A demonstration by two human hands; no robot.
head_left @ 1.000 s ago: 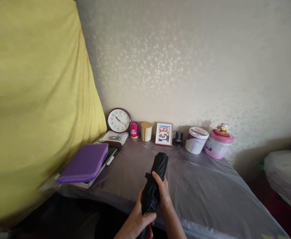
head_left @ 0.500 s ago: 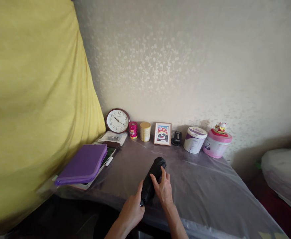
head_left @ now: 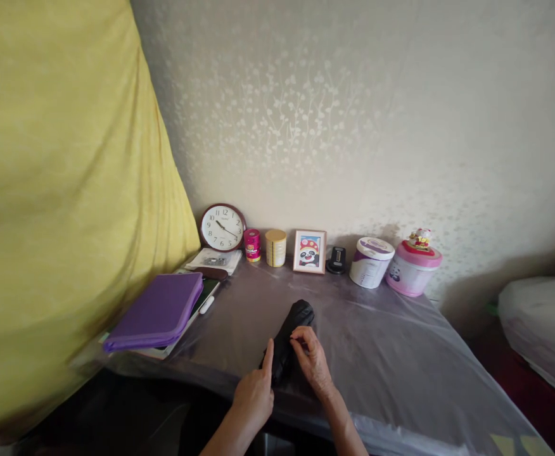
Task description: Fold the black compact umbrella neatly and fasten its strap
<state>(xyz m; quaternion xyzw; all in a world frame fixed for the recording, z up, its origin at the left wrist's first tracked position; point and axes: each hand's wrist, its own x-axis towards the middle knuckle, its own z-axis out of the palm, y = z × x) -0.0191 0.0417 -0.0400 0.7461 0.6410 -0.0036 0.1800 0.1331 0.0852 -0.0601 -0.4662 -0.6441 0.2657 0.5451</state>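
A black folded umbrella (head_left: 300,313) lies slantwise near the front of the table, its far end pointing up and to the right. My left hand (head_left: 255,394) is closed around its near end, with the index finger stretched along the side. The handle is hidden behind that hand. At the umbrella's right side, my right hand (head_left: 313,362) has thumb and index finger pinched together against the black fabric. What exactly sits between those fingertips is too small to make out.
Along the wall stand a round clock (head_left: 223,227), a pink tin (head_left: 252,245), a yellow-lidded canister (head_left: 275,247), a panda picture frame (head_left: 309,251), a small black device (head_left: 337,259), a white tub (head_left: 371,263) and a pink tub (head_left: 413,269). A purple folder (head_left: 156,310) lies left on the table (head_left: 382,354).
My right hand's fingers have gone from spread over the umbrella to a pinch at its side. The left index finger now points straighter along the umbrella.
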